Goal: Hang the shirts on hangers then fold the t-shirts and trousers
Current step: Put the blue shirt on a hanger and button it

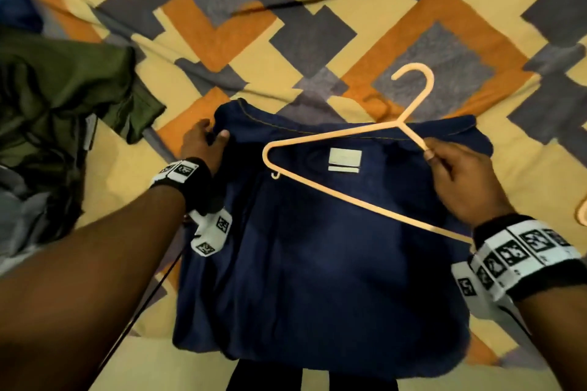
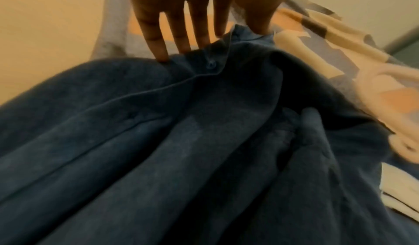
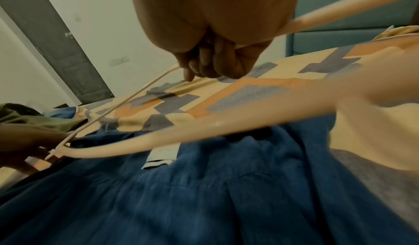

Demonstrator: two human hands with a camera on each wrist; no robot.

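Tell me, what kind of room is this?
Most likely a bedroom. A patchwork bedspread covers a wide soft surface, a blue shirt lies on it with a green garment beside, and the right wrist view shows a grey door and wall switches.

Dim, warm yellowish indoor light in all three views. Head view: soft overall, the patchwork yellow, orange and grey bedspread (image 1: pixel 222 51) smeared with motion blur toward the top edge; wide-angle bending at the borders. The dark blue denim shirt (image 1: pixel 317 247) reads nearly black in its folds. Left wrist view: grainy, right edge blurred. Right wrist view: the pale peach plastic hanger (image 3: pixel 204 129) close to the lens, out of focus, with a small glare spot.
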